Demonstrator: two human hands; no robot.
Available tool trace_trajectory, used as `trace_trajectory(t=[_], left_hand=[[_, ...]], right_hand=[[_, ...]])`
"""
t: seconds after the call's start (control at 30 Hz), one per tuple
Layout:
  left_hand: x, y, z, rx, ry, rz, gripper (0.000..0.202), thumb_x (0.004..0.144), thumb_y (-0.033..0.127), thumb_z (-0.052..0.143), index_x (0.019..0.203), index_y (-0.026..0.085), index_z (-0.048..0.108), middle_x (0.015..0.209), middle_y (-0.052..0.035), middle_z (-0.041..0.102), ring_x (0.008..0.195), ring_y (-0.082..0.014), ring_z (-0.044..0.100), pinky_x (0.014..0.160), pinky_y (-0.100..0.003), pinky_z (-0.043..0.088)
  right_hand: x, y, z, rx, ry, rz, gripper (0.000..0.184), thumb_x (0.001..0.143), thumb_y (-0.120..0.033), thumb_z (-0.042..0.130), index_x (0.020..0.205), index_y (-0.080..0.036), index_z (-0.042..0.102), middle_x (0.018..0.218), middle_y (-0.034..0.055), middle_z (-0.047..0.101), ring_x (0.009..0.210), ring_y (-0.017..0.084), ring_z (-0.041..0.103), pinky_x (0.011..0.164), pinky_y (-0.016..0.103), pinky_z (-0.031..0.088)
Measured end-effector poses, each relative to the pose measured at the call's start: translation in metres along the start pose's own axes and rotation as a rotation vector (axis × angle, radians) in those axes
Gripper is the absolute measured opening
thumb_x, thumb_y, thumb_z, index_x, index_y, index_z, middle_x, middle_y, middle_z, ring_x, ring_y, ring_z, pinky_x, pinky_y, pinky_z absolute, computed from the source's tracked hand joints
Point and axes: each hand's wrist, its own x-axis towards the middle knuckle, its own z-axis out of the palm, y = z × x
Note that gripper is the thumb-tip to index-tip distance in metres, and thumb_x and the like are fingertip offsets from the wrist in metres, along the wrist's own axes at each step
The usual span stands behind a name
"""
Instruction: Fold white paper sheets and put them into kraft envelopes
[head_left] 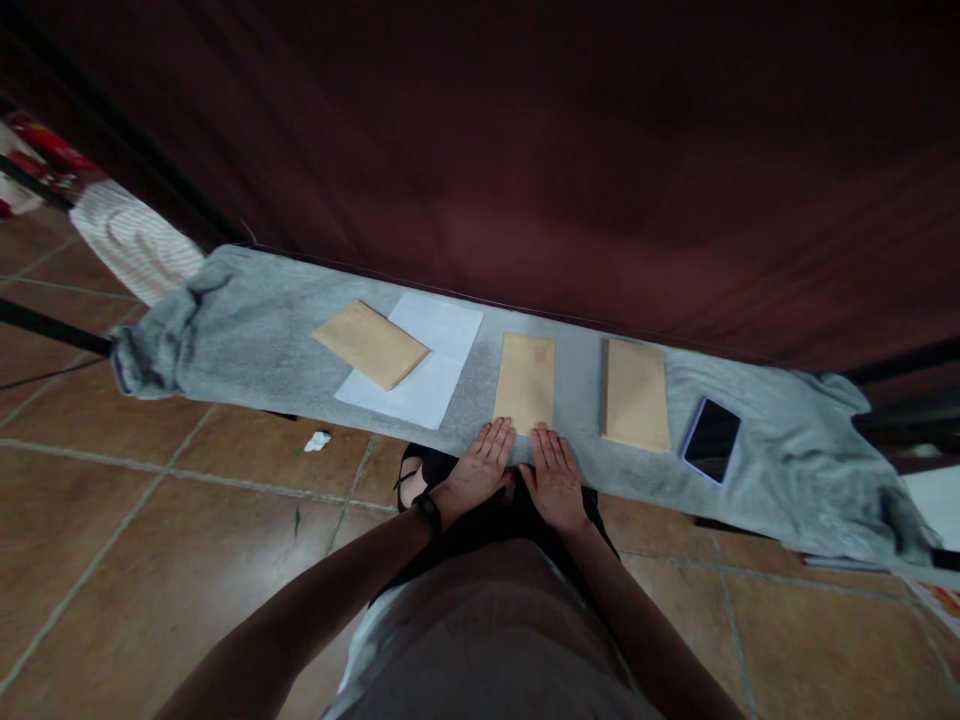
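Note:
My left hand point(484, 463) and my right hand point(555, 475) lie flat, fingers stretched out, side by side on the near edge of a bench covered with a grey cloth point(255, 340). Their fingertips touch the near end of a brown envelope point(526, 381) lying lengthwise on the cloth. A second brown envelope point(636, 393) lies to its right. A third brown envelope point(370, 343) rests at an angle on a white sheet of paper point(427, 370) to the left. A black band sits on my left wrist.
A phone point(711, 439) with a dark screen lies on the cloth right of the envelopes. A dark red curtain point(525, 150) hangs behind the bench. The floor is brown tile point(150, 520) with a small white scrap point(317, 440). A striped cloth point(135, 240) lies far left.

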Motion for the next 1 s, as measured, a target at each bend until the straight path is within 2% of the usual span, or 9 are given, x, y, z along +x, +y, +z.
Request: trace_trajectory(t=[0.4,0.57,0.63,0.8,0.9,1.0], left_hand=[[-0.007,-0.009,-0.003,0.018,-0.012,-0.022,0.076,0.098,0.039,0.047,0.156,-0.001,0.020,0.162,-0.0269,0.025,0.154,-0.0313,0.016,0.127,-0.049,0.021],[-0.004,-0.008,-0.010,0.005,-0.001,-0.031,0.070,0.101,0.042,0.041,0.153,-0.002,0.029,0.160,-0.0276,0.031,0.153,-0.0318,0.021,0.127,-0.049,0.021],[0.002,-0.005,-0.012,-0.032,0.025,-0.040,0.068,0.102,0.043,0.039,0.153,0.000,0.031,0.160,-0.0257,0.032,0.153,-0.0305,0.022,0.126,-0.049,0.022],[0.025,0.012,-0.011,-0.162,0.067,-0.012,0.064,0.104,0.046,0.034,0.157,0.010,0.028,0.163,-0.0140,0.033,0.153,-0.0221,0.025,0.127,-0.042,0.022],[0.041,0.017,-0.007,-0.192,0.071,-0.083,0.066,0.104,0.049,0.032,0.157,0.010,0.029,0.164,-0.0139,0.032,0.154,-0.0226,0.024,0.127,-0.043,0.022],[0.058,0.013,-0.002,-0.191,0.068,-0.134,0.065,0.104,0.048,0.031,0.157,0.010,0.031,0.164,-0.0140,0.032,0.154,-0.0236,0.022,0.126,-0.044,0.022]], right_hand=[[0.000,0.001,-0.002,0.033,-0.006,-0.007,0.064,0.103,-0.035,0.043,0.159,-0.008,0.025,0.161,0.0175,0.035,0.149,0.029,0.033,0.122,0.049,0.029],[0.001,0.000,-0.003,0.046,-0.005,-0.007,0.064,0.101,-0.031,0.044,0.159,-0.008,0.027,0.162,0.0174,0.035,0.149,0.029,0.033,0.121,0.050,0.029],[0.001,0.000,-0.003,0.053,-0.005,-0.010,0.065,0.099,-0.026,0.045,0.159,-0.008,0.027,0.162,0.0171,0.035,0.150,0.029,0.032,0.122,0.050,0.029],[0.001,0.000,0.000,0.036,0.005,-0.010,0.069,0.094,-0.019,0.044,0.159,-0.006,0.024,0.161,0.0175,0.036,0.150,0.029,0.031,0.122,0.050,0.028],[0.001,0.000,0.003,0.043,0.017,-0.012,0.069,0.095,-0.020,0.044,0.159,-0.005,0.024,0.160,0.0178,0.038,0.149,0.028,0.033,0.122,0.050,0.030],[0.002,0.000,0.006,0.057,0.035,-0.011,0.069,0.095,-0.021,0.046,0.158,-0.005,0.026,0.156,0.0185,0.044,0.147,0.029,0.037,0.120,0.051,0.033]])
